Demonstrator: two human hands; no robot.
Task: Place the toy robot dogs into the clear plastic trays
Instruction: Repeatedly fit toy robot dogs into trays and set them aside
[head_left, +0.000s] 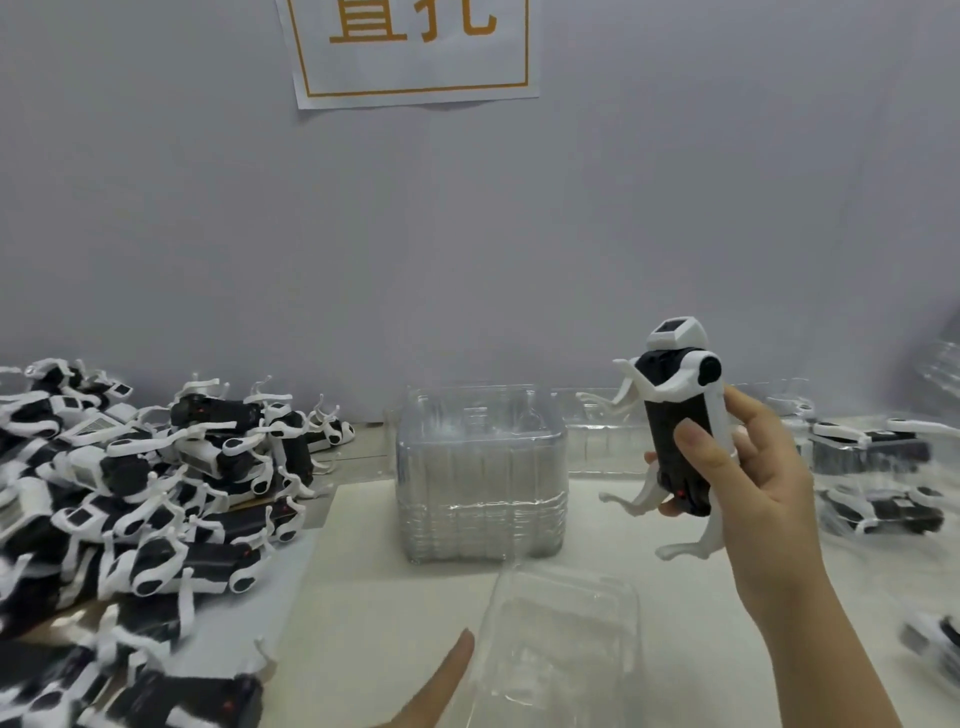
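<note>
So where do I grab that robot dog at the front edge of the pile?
Grip the robot dog round its thick black body, from above, fingers on the two long sides, as the right hand holds its toy dog. The thin white legs stick out and look tangled in the pile, so probably avoid them.

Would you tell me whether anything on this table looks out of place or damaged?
Nothing looks damaged. The loose toy robot dogs lie in a tangled heap on the left, apparently the supply pile; the stack of clear trays stands straight, and the right hand grips one dog upright.
</note>
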